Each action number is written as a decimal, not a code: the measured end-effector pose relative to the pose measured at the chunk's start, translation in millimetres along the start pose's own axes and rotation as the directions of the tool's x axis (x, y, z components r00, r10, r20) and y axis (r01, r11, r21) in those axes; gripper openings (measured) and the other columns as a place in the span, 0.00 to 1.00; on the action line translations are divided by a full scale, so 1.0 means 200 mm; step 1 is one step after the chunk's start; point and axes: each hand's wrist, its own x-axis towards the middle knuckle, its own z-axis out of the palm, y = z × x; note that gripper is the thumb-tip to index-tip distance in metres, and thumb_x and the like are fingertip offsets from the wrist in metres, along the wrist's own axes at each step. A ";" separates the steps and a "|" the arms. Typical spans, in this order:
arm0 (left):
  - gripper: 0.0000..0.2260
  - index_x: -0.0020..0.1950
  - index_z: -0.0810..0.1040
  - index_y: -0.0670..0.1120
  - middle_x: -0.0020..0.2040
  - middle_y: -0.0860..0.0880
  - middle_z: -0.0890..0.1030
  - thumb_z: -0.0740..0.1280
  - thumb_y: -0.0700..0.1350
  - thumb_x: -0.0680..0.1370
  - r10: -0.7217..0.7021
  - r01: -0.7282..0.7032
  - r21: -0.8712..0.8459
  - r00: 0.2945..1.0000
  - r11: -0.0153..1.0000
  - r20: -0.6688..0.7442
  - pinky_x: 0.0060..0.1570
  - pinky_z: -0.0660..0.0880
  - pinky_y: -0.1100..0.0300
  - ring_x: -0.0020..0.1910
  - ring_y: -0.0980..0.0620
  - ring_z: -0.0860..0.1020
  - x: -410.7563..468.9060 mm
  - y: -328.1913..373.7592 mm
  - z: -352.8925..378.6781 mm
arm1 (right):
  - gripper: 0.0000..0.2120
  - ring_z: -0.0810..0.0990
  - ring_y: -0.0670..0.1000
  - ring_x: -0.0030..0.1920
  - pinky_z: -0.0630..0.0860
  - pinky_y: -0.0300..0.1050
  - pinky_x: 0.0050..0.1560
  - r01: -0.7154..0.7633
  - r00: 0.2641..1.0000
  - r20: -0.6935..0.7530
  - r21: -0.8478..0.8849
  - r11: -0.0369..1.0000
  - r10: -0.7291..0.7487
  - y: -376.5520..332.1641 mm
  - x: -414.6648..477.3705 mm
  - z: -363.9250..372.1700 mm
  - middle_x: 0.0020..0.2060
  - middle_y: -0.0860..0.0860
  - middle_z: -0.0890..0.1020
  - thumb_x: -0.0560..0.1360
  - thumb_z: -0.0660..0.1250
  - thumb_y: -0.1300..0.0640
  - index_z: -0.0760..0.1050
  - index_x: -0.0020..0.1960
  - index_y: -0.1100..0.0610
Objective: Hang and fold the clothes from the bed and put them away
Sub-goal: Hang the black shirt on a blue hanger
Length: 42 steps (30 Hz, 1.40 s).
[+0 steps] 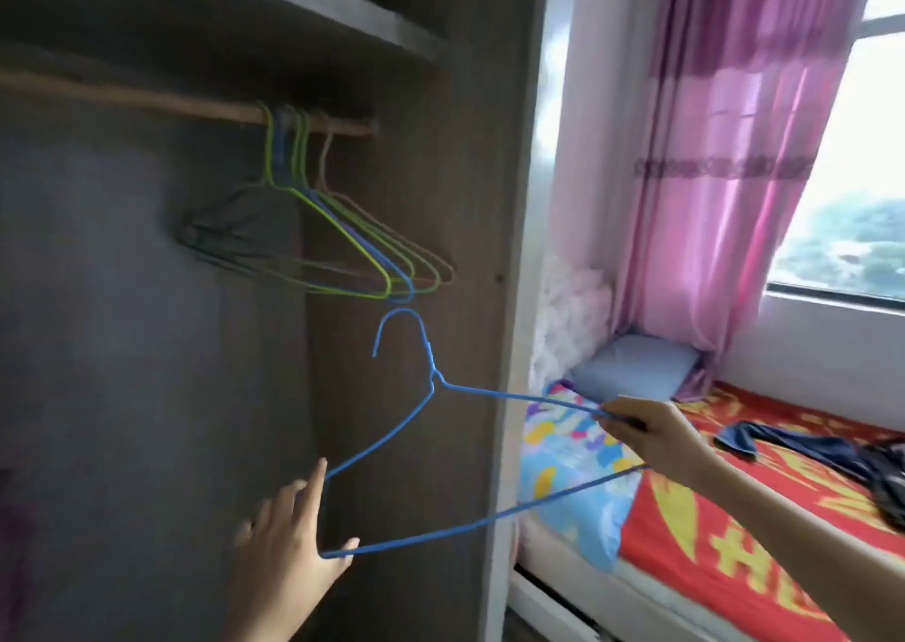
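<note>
We hold a blue wire hanger [432,364], likely light and springy, at six o'clock beneath the wardrobe rail [147,97]. Our right hand [651,433] has its grip clamped on one shoulder, and our left hand [289,543] has its grip apart, fingers touching the far corner; the shoulders seem the surest hold. The dark clothes [832,450] on the bed [685,519] at four o'clock run off frame, unidentifiable.

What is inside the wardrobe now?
A rail with a few bare wire hangers, green, blue and pinkish, and a dark cloth bunched at their left ends. A shelf sits above. The blue hanger in the right hand is outside. The dim lower part cannot be made out.
</note>
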 end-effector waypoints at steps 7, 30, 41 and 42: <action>0.39 0.63 0.69 0.48 0.43 0.46 0.77 0.60 0.64 0.56 0.254 -0.218 -0.197 0.951 0.956 0.179 0.34 0.75 0.49 0.43 0.47 0.71 -0.14 0.83 0.52 | 0.10 0.69 0.42 0.25 0.63 0.34 0.31 -0.418 0.906 -0.138 -0.140 0.898 0.400 0.67 -0.57 -0.49 0.24 0.45 0.68 0.72 0.68 0.69 0.76 0.34 0.58; 0.52 0.62 0.69 0.49 0.36 0.50 0.75 0.82 0.58 0.40 0.691 -0.525 -0.475 0.363 0.706 0.626 0.32 0.76 0.51 0.32 0.49 0.77 -0.23 2.80 2.15 | 0.10 0.75 0.59 0.53 0.66 0.44 0.46 -0.984 0.174 -0.452 -0.049 0.171 0.875 2.31 -1.72 -1.19 0.45 0.58 0.75 0.76 0.63 0.64 0.79 0.55 0.62; 0.52 0.63 0.68 0.48 0.40 0.47 0.77 0.83 0.57 0.42 0.627 -0.492 -0.431 0.358 0.757 0.692 0.38 0.76 0.44 0.38 0.46 0.77 0.33 3.05 3.00 | 0.14 0.73 0.59 0.59 0.68 0.48 0.57 -0.986 0.147 -0.347 -0.130 0.108 0.926 3.20 -1.11 -1.13 0.52 0.59 0.77 0.76 0.62 0.62 0.76 0.61 0.60; 0.54 0.64 0.68 0.47 0.42 0.45 0.78 0.82 0.57 0.41 0.606 -0.503 -0.402 0.352 0.765 0.713 0.41 0.76 0.39 0.43 0.44 0.77 0.36 3.06 3.06 | 0.17 0.71 0.57 0.62 0.67 0.48 0.60 -0.975 0.149 -0.298 -0.202 0.091 0.943 3.26 -1.07 -1.12 0.57 0.57 0.75 0.77 0.62 0.59 0.72 0.66 0.57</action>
